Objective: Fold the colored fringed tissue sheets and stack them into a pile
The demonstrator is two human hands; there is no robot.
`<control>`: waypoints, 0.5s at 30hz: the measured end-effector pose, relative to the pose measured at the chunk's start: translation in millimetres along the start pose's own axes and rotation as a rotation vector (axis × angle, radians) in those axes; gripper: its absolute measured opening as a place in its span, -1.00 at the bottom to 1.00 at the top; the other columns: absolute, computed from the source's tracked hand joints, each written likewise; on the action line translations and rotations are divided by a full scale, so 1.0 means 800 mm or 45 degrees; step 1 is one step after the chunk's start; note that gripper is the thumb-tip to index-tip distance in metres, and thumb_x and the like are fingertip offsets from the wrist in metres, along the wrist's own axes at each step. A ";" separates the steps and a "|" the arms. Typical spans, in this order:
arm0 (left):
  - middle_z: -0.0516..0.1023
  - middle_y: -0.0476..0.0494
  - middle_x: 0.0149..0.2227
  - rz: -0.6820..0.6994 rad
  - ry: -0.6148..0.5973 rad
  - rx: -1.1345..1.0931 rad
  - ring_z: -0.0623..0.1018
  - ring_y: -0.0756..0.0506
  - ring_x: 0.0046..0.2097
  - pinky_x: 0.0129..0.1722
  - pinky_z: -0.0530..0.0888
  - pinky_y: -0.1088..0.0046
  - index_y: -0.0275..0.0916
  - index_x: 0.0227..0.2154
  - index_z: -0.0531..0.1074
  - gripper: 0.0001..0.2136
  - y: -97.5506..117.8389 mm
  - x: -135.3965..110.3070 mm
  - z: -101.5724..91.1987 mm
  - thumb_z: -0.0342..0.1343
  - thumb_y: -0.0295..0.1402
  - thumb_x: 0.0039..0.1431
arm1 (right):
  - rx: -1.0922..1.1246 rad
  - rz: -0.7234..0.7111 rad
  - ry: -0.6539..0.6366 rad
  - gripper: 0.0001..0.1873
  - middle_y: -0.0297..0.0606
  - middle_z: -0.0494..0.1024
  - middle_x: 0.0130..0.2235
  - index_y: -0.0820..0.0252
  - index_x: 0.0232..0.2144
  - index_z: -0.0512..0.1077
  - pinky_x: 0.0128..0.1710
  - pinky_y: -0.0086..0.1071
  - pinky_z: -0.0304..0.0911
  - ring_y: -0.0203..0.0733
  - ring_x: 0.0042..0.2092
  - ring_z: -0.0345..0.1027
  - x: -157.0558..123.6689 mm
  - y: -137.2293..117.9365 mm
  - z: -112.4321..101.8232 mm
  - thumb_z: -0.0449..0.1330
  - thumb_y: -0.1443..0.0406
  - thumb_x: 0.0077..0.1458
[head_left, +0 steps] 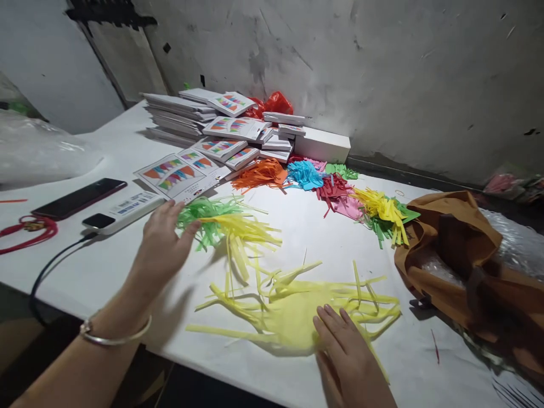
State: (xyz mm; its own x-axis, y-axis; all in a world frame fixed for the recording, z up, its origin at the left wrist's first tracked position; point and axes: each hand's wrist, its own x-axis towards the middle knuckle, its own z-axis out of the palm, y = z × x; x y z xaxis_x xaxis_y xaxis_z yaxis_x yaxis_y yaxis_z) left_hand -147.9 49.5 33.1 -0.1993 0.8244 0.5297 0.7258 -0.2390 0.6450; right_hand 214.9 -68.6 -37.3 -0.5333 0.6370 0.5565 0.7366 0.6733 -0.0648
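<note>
My left hand (164, 241) is over the near side of a green tissue-paper tassel bundle (208, 232), thumb and fingers apart. Its thumb tip is at the narrow end of a yellow tissue-paper tassel (238, 229), which lies partly across the green strips. In front of me a pale yellow tissue-paper sheet (293, 317) is spread on the white table (170, 326), its middle whole and both ends cut into loose strips. My right hand (346, 345) rests on the near right part of this sheet, fingers stretched out and close together.
Printed packs (178, 173) are stacked at the back beside a white box (323, 144). Orange tassels (261, 173), blue tassels (305, 174) and other colours form a row behind. A brown bag (454, 243) stands right. Left are a phone (80, 198), a white cabled device (123, 212) and clear plastic (38, 147).
</note>
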 end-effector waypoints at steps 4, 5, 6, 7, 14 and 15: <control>0.57 -0.13 0.02 0.327 -0.296 -0.025 0.52 -0.20 0.09 0.16 0.43 0.24 -0.11 -0.11 0.52 -0.81 0.051 -0.080 0.048 0.05 -0.31 0.33 | -0.068 -0.150 0.102 -0.66 -0.10 0.64 -0.07 0.29 -0.13 0.51 0.28 -0.12 0.21 -0.09 0.08 0.49 0.009 -0.004 0.022 -0.02 0.54 0.22; 0.56 -0.18 0.05 0.505 -0.623 -0.134 0.54 -0.16 0.08 0.09 0.48 0.33 -0.11 -0.04 0.51 -0.76 0.066 -0.101 0.062 0.00 -0.39 0.35 | -0.064 -0.146 0.141 -0.66 -0.13 0.65 -0.14 0.28 -0.19 0.51 0.30 -0.14 0.17 -0.13 0.01 0.52 0.009 -0.006 0.026 -0.04 0.55 0.23; 0.55 -0.23 0.08 0.678 -0.874 -0.214 0.53 -0.16 0.11 0.10 0.48 0.34 -0.13 0.05 0.47 -0.72 0.079 -0.118 0.075 -0.01 -0.40 0.36 | -0.057 -0.136 0.168 -0.64 -0.15 0.66 -0.20 0.28 -0.23 0.51 0.32 -0.16 0.13 -0.16 -0.05 0.54 0.008 -0.007 0.029 -0.07 0.55 0.24; 0.53 -0.27 0.11 0.780 -1.073 -0.245 0.51 -0.19 0.14 0.15 0.44 0.31 -0.16 0.13 0.42 -0.68 0.090 -0.131 0.086 0.04 -0.32 0.36 | -0.052 -0.126 0.177 -0.63 -0.15 0.66 -0.23 0.29 -0.25 0.51 0.31 -0.17 0.12 -0.17 -0.09 0.55 0.007 -0.009 0.031 -0.09 0.54 0.26; 0.40 -0.54 0.22 0.577 -0.966 0.300 0.31 -0.51 0.29 0.26 0.02 -0.35 -0.36 0.12 0.42 -0.57 0.067 -0.108 0.110 0.10 -0.16 0.33 | -0.163 -0.265 0.162 -0.63 -0.17 0.69 -0.20 0.28 -0.28 0.53 -0.10 -0.27 0.47 -0.10 -0.11 0.59 -0.018 -0.009 0.022 -0.07 0.54 0.26; 0.38 -0.57 0.23 0.518 -0.879 0.375 0.29 -0.53 0.30 0.26 -0.01 -0.37 -0.37 0.11 0.43 -0.60 0.063 -0.105 0.108 0.11 -0.21 0.33 | -0.188 -0.270 0.149 -0.63 -0.17 0.69 -0.20 0.29 -0.27 0.54 -0.14 -0.28 0.48 -0.10 -0.11 0.60 -0.022 -0.008 0.022 -0.07 0.54 0.26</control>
State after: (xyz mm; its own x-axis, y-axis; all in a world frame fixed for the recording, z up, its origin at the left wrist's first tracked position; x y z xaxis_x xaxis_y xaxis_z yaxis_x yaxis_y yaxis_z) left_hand -38.0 12.9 -26.3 0.4906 0.8541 0.1727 0.8145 -0.5199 0.2573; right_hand 212.0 -77.6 -60.9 -0.6367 0.4346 0.6369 0.6710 0.7193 0.1800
